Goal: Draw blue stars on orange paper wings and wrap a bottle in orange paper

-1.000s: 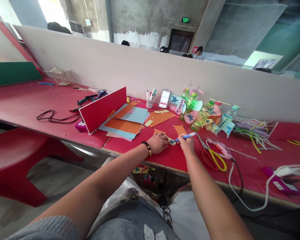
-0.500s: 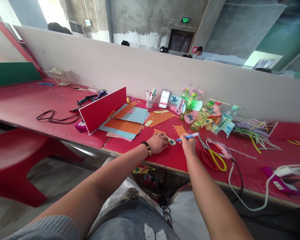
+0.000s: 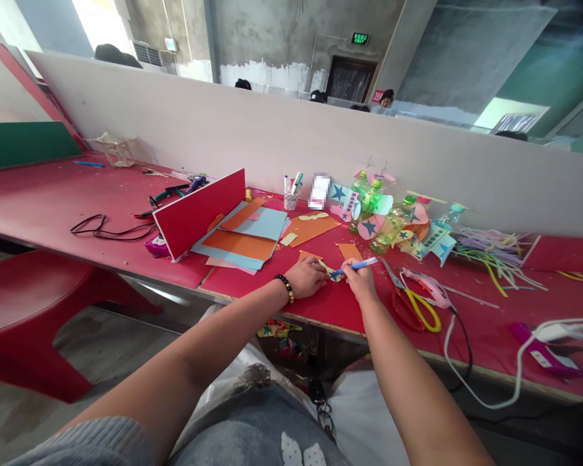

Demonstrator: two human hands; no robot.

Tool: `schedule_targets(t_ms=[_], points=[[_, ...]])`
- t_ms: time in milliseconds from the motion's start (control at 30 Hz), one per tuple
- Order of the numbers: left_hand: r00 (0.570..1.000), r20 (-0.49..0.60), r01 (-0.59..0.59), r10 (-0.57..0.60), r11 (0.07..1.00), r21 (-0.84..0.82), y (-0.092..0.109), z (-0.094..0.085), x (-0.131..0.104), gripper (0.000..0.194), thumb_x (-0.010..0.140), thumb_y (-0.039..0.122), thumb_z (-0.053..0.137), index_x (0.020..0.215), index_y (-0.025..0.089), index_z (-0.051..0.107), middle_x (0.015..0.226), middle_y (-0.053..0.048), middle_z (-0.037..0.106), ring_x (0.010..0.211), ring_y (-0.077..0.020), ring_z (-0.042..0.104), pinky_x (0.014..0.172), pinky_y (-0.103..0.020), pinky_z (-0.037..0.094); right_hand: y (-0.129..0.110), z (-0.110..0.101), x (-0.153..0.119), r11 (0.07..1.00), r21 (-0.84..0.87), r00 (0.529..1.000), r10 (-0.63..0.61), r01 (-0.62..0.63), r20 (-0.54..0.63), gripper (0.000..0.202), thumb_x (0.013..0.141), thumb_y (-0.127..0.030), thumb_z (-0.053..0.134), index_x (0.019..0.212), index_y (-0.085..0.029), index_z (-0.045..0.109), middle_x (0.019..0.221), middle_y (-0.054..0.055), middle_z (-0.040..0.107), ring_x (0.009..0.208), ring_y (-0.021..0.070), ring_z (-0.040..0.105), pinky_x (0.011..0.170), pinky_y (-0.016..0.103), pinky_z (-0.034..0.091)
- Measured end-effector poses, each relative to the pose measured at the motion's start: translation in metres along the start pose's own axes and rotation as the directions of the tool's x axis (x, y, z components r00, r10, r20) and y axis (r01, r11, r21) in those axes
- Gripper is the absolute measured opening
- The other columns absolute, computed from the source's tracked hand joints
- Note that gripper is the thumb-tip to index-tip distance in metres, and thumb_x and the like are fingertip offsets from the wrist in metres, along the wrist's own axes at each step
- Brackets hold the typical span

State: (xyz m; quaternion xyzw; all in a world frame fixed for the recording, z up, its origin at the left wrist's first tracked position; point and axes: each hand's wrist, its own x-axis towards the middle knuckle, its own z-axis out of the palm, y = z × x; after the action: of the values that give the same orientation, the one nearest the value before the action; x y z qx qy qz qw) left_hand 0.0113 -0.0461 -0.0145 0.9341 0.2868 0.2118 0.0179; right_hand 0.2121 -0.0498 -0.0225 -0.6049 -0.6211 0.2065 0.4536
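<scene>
My left hand lies flat on the red table, its fingers stretched over the left end of a small pale yellow paper piece that bears a dark blue star. Pinched in my right hand is a blue marker, its tip down at the star on that piece. Part of the yellow paper is hidden under my left fingers. Just beyond my hands lies an orange paper strip, and another bit of orange paper shows behind my left hand.
Scissors and a pink glue gun with a cord lie right of my right hand. Decorated plastic bottles stand behind. Coloured paper sheets lie beside a red divider. A pen cup stands near the white partition.
My right hand with the marker has shifted slightly left, bringing the tip from the paper's right edge onto the star. The left hand has stayed in place.
</scene>
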Motion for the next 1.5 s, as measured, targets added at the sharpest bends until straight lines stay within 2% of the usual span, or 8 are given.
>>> schedule_targets(t_ms=[267,667,867,1200,1367,1500], points=[[1.0,-0.005,-0.006,0.006,1.0,-0.001,-0.001,0.0019,0.0,0.027,0.095,0.031,0.047,0.111,0.025,0.068,0.113,-0.004,0.067,0.108,-0.0224,0.051,0.097,-0.039,0.037,0.0039,0.0016,0.0015,0.998,0.061,1.0,-0.005,0.003,0.024,0.018,0.072,-0.037,0.051,0.066,-0.021,0.058,0.05,-0.002,0.055,0.05,0.015,0.05,0.05,0.025,0.039],[1.0,0.005,-0.004,0.004,1.0,0.008,0.0023,-0.0039,-0.0004,0.026,0.094,0.029,0.049,0.11,0.023,0.068,0.112,-0.003,0.067,0.106,-0.0224,0.05,0.096,-0.036,0.037,0.0022,0.0006,0.0011,0.991,0.136,1.0,0.013,-0.013,-0.001,0.016,0.073,-0.035,0.054,0.065,-0.021,0.057,0.051,-0.002,0.056,0.049,0.0146,0.05,0.05,0.024,0.039],[1.0,0.014,-0.015,0.015,1.0,0.011,0.0009,-0.0011,-0.001,0.027,0.095,0.03,0.048,0.114,0.023,0.065,0.116,-0.001,0.066,0.11,-0.0218,0.046,0.099,-0.035,0.034,0.0045,0.0001,0.0009,0.976,0.215,0.997,0.053,-0.042,-0.048,0.017,0.073,-0.036,0.053,0.067,-0.02,0.056,0.049,-0.002,0.056,0.043,0.0128,0.046,0.043,0.023,0.035],[1.0,0.025,-0.003,0.002,0.999,0.049,0.0025,-0.0035,-0.0014,0.026,0.094,0.026,0.047,0.112,0.024,0.066,0.12,-0.001,0.064,0.12,-0.0268,0.038,0.099,-0.041,0.031,0.0069,0.0008,0.0016,0.956,0.287,0.997,0.069,-0.057,-0.033,0.01,0.07,-0.03,0.055,0.066,-0.022,0.056,0.048,-0.003,0.055,0.042,0.0127,0.046,0.042,0.023,0.034],[1.0,0.017,0.007,-0.008,0.997,0.071,0.0039,-0.0061,-0.0019,0.029,0.096,0.031,0.044,0.111,0.025,0.068,0.117,-0.004,0.065,0.11,-0.0257,0.043,0.098,-0.043,0.029,0.0094,0.0003,0.0026,0.952,0.297,0.995,0.085,-0.068,-0.045,0.008,0.069,-0.03,0.055,0.065,-0.023,0.056,0.048,-0.003,0.055,0.042,0.0137,0.046,0.041,0.024,0.034],[1.0,0.026,0.001,-0.003,0.996,0.085,0.0031,-0.0038,-0.0025,0.029,0.095,0.027,0.044,0.112,0.026,0.067,0.117,-0.003,0.065,0.113,-0.026,0.042,0.102,-0.047,0.024,0.0091,0.0,0.0028,0.956,0.285,0.995,0.089,-0.072,-0.049,0.009,0.069,-0.03,0.054,0.065,-0.023,0.055,0.048,-0.003,0.056,0.042,0.0141,0.046,0.041,0.025,0.034]])
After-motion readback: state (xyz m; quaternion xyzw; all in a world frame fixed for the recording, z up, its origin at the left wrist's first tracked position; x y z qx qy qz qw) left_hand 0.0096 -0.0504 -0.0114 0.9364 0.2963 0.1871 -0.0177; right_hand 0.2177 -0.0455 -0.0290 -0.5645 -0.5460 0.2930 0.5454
